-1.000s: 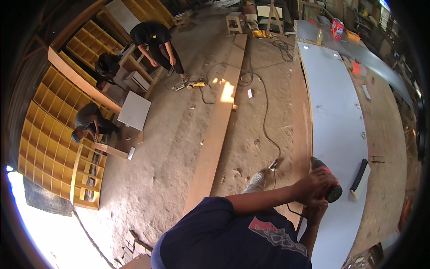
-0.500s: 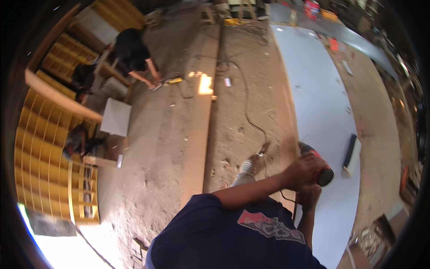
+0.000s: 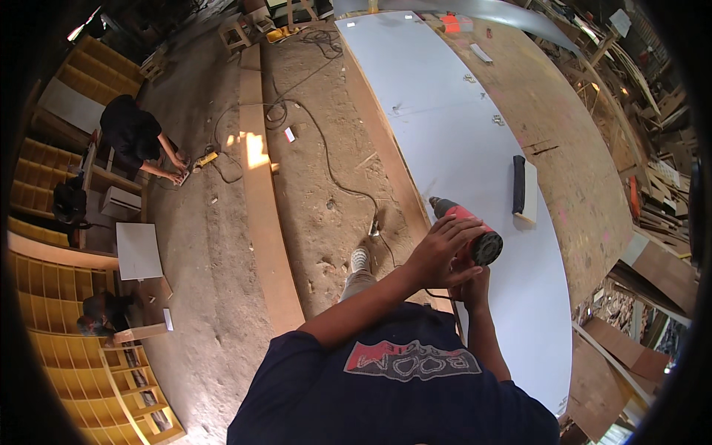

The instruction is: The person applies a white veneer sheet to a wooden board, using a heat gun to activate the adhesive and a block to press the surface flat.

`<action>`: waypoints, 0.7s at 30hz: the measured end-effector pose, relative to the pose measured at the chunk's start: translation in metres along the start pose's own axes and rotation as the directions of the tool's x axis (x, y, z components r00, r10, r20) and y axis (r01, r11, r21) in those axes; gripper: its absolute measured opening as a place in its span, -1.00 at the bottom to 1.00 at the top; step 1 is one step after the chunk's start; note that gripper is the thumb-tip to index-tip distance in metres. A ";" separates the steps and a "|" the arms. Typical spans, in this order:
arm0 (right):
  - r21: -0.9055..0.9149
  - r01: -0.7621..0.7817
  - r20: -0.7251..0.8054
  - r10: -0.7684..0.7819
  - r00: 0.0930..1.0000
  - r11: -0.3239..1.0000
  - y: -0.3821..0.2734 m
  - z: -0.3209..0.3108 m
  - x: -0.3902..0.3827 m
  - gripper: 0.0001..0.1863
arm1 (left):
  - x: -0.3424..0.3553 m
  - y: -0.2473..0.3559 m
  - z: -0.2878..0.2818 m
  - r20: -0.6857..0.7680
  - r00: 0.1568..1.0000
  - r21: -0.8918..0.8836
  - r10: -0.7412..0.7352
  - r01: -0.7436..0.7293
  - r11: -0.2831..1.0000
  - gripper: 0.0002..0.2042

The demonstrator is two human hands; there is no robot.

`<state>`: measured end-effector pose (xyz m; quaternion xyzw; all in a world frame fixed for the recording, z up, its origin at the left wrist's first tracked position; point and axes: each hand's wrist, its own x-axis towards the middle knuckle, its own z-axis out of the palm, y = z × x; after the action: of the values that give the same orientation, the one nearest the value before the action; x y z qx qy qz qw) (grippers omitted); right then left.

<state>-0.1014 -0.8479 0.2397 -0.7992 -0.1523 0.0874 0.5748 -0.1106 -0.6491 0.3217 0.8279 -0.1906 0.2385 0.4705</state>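
Camera view swung: panel and tool sat further left in frame than 1.0 s ago. Co-worker in black (image 3: 132, 133) went from stooping with hands off the floor to both hands down beside the yellow tool (image 3: 206, 159). Grip on the red-and-black power tool (image 3: 486, 247) looked the same as before.

Left hand (image 3: 443, 248) lay over the tool's body, fingers curled across the red housing. Right hand (image 3: 470, 280) was below it, closed on the handle; finger detail mostly hidden. Black cord (image 3: 437, 296) ran out left from under the hands.

Tool was over the pale blue-grey panel (image 3: 452, 137), nose toward upper left, near the panel's long left edge. Couldn't tell if the nose touched.

Also on the panel: a black-and-cream block (image 3: 525, 191) right of the tool, small metal hinges (image 3: 498, 120) along the right edge. Plywood sheet (image 3: 575, 163) showed beyond that edge. Long board (image 3: 262, 185) lay on the dirt floor (image 3: 200, 245), left of the panel.
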 end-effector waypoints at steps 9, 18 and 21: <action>0.171 -0.209 -0.015 0.215 0.976 0.963 -0.019 -0.009 0.002 -0.68 | 0.002 0.001 0.009 0.005 1.000 -0.012 0.018 -0.018 1.000 -0.20; 0.160 -0.262 -0.057 0.274 0.960 0.952 -0.032 -0.012 0.001 -0.68 | 0.005 0.001 0.016 0.032 0.999 -0.039 0.011 -0.010 0.999 -0.23; 0.268 -0.384 -0.021 0.404 0.914 0.883 -0.035 -0.014 0.000 -0.69 | 0.004 0.001 0.015 0.040 0.999 -0.028 0.007 -0.006 1.000 -0.23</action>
<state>-0.1016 -0.8505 0.2773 -0.7346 0.0483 0.1908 0.6493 -0.1048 -0.6632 0.3178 0.8253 -0.2060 0.2209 0.4770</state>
